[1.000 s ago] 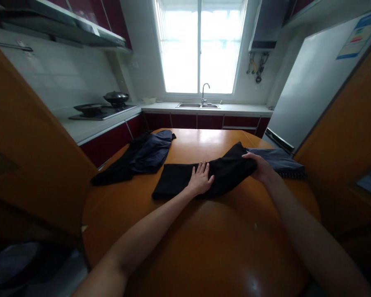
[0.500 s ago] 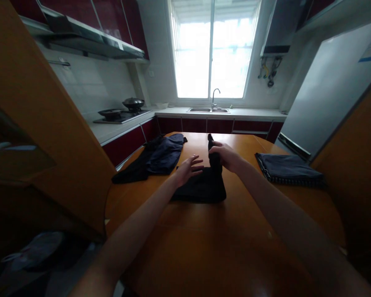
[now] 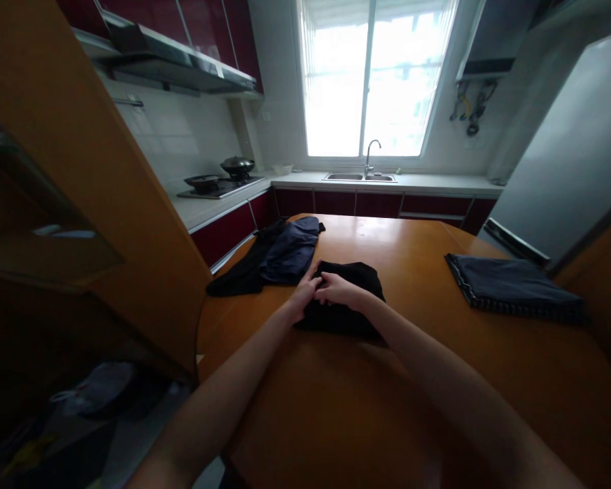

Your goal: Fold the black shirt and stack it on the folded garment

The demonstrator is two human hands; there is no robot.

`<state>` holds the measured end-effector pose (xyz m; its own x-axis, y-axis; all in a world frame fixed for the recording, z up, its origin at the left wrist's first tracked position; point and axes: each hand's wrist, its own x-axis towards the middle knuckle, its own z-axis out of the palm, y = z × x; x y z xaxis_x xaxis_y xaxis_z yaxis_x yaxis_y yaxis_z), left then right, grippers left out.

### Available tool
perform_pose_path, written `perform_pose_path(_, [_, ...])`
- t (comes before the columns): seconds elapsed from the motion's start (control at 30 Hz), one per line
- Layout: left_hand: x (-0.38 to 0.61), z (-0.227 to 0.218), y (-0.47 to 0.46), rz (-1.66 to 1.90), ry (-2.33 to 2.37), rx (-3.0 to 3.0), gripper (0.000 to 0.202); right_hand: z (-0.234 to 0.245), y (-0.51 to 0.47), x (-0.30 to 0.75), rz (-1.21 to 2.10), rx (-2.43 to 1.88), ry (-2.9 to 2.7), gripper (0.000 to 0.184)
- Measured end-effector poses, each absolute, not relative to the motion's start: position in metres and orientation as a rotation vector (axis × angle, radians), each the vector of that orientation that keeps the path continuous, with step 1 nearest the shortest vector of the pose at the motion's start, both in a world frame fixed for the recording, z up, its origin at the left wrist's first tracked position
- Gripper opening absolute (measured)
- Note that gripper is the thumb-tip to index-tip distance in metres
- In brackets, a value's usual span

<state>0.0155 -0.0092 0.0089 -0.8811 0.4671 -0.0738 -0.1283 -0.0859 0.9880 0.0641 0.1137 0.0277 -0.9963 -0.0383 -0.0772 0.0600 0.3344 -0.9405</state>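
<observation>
A folded black garment (image 3: 354, 316) lies on the wooden table in front of me; its exact kind cannot be made out. My right hand (image 3: 336, 291) reaches across it, fingers curled on the cloth at its left side. Right beside it, my left hand (image 3: 304, 297) rests along the garment's left edge with its index finger stretched out. The two hands meet there, and some fingertips are hidden. Left of them lies a dark blue and black garment (image 3: 288, 255), loosely spread. A folded grey-blue cloth piece (image 3: 514, 285) sits at the right.
The round-ended wooden table (image 3: 336, 401) fills the foreground. Behind it run a counter with a sink (image 3: 359, 177) and a stove with pans (image 3: 237, 166). A wooden cabinet panel (image 3: 147, 224) stands at left, a fridge (image 3: 565, 156) at right.
My right hand has brought the raised narrow part of the black garment over to the left, onto the rest of it. Both hands have come together. The view has shifted slightly left.
</observation>
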Motion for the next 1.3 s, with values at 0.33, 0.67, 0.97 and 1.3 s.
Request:
perform_pose_path(0.33, [0.011,0.02,-0.018,1.878,1.858,0.3,0.064,0.012,0.229,0.059,-1.657,0.479,3.093,0.024])
perform_pose_path(0.67, [-0.002,0.008,-0.033,1.73,1.887,0.139,0.081,-0.023,0.234,0.043,-1.653,0.573,2.973,0.023])
perform_pose_path(0.97, [-0.023,0.016,-0.044,1.596,2.666,0.618,0.051,-0.036,0.24,0.035,-1.655,0.661,2.948,0.026])
perform_pose_path(1.3, [0.013,-0.002,0.029,0.617,2.467,1.499,0.063,-0.035,0.238,0.034,-1.606,0.629,2.994,0.03])
